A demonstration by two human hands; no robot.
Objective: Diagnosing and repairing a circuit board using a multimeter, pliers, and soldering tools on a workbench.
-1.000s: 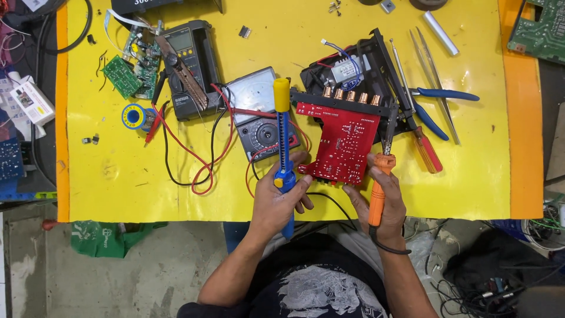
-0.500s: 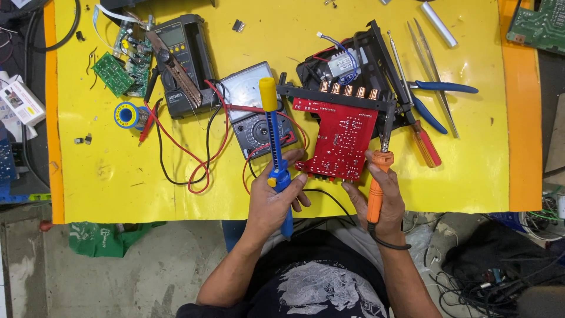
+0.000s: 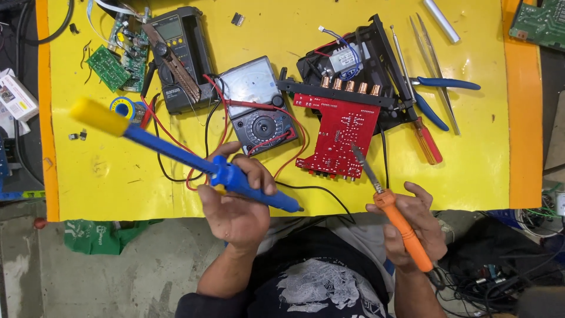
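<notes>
**Two tools held over the near edge of the yellow worktop**

The left hand [image 3: 235, 209] is closed around a blue desoldering pump [image 3: 194, 160], gripping it near its thick middle. The pump lies slanted: its yellow plunger knob points up and away to the left of the red circuit board [image 3: 338, 138], and its narrow tip points down toward the person's body, below and left of that board. The right hand [image 3: 415, 227] is wrapped around the orange handle of a soldering iron [image 3: 388, 203]. The iron's metal shaft rises from the hand toward the red circuit board, and its tip sits over the board's lower right part; whether it touches the board cannot be told.

The red circuit board lies flat on the yellow worktop [image 3: 471, 165], joined at its far edge to a black housing [image 3: 353, 65] with a row of copper-coloured parts. Just left of the board sits an analogue multimeter [image 3: 259, 106] with red and black leads looping around it, and further left a dark digital meter [image 3: 179, 56]. Right of the board lie a red-handled screwdriver [image 3: 426, 138], blue-handled pliers [image 3: 441, 94] and tweezers [image 3: 432, 53]. Far left of the board are a small green circuit board [image 3: 107, 68] and a reel of solder [image 3: 122, 108].
</notes>
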